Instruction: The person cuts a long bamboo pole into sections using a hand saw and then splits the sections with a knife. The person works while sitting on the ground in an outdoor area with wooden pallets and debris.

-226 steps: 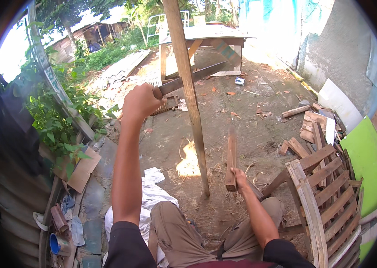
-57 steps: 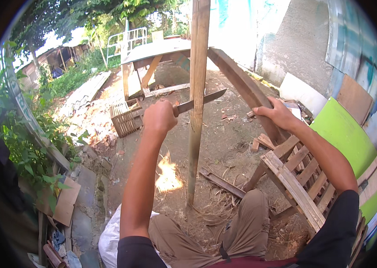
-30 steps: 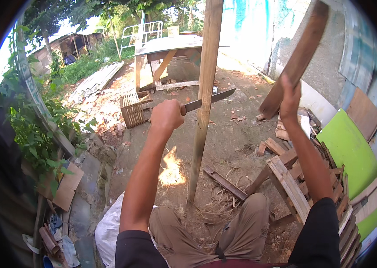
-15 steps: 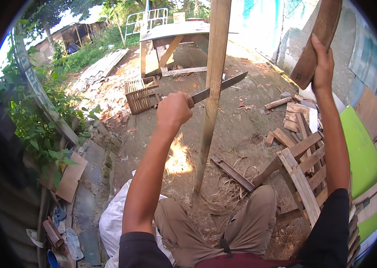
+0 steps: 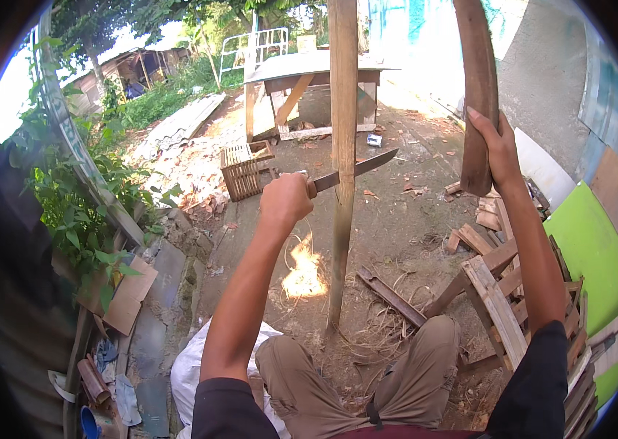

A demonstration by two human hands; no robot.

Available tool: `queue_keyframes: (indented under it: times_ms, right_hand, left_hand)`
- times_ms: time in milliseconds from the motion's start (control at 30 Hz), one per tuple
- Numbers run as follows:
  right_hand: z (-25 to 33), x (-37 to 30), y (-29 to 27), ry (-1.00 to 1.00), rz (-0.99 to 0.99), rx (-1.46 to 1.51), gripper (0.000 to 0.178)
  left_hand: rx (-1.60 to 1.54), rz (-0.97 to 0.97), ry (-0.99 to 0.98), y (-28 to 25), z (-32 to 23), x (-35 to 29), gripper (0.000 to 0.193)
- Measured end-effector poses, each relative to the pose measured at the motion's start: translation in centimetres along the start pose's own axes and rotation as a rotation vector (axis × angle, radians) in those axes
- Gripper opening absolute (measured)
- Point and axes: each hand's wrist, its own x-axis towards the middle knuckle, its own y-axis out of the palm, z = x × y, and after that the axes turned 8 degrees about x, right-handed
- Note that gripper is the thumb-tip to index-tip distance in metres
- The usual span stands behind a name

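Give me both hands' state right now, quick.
Left hand: closed on the knife handle, blade against the upright pole.
Right hand: closed around a raised wooden plank.

**Post splits the reach; clutter on the right**

The upright wooden post (image 5: 342,146) stands between both hands, with the knife (image 5: 353,170) blade crossing it. Bare dirt ground (image 5: 397,219) lies open beyond. A pallet stack (image 5: 514,307) and scrap boards (image 5: 481,234) crowd the right; the slatted crate (image 5: 245,170) sits well left.

A bare dirt yard (image 5: 411,219) strewn with wood scraps lies in bright sun. A wooden desk (image 5: 316,69) stands at the back beside a grey wall (image 5: 543,80). Green plants (image 5: 82,212) line the left edge.
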Motion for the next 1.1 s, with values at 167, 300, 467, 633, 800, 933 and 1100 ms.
queue_keyframes:
  times_ms: [167, 300, 467, 633, 800, 933, 1100]
  right_hand:
    - [-9.2, -8.8, 3.5, 0.259, 0.565, -0.620, 0.073]
    - [-9.9, -11.7, 2.5, 0.534, 0.572, -0.367, 0.072]
    - [-8.2, -8.5, 1.8, 0.331, 0.291, -0.043, 0.064]
    - [-9.4, -9.0, 3.7, -0.002, 0.142, -0.057, 0.059]
    - [-20.7, -19.6, 2.5, 0.395, 0.521, -0.494, 0.078]
    - [-15.1, -16.6, 3.2, 0.492, 0.436, -0.246, 0.073]
    - [-8.7, -10.9, 3.0, 0.083, 0.212, 0.014, 0.050]
  left_hand:
    - [0.153, 0.024, -0.011, 0.1, 0.9, -1.3, 0.014]
    - [0.108, 0.091, 0.031, 3.1, 1.5, -1.1, 0.012]
    - [0.064, 0.019, -0.014, 4.1, 2.1, -1.8, 0.018]
    - [-0.043, 0.015, -0.039, 5.8, 1.3, -1.6, 0.018]
    - [0.129, 0.154, 0.078, 7.8, -0.5, -1.2, 0.017]
    - [-0.049, 0.099, -0.009, 11.9, 1.7, -3.8, 0.020]
    - [-0.038, 0.135, 0.016, 11.8, 0.2, -3.6, 0.018]
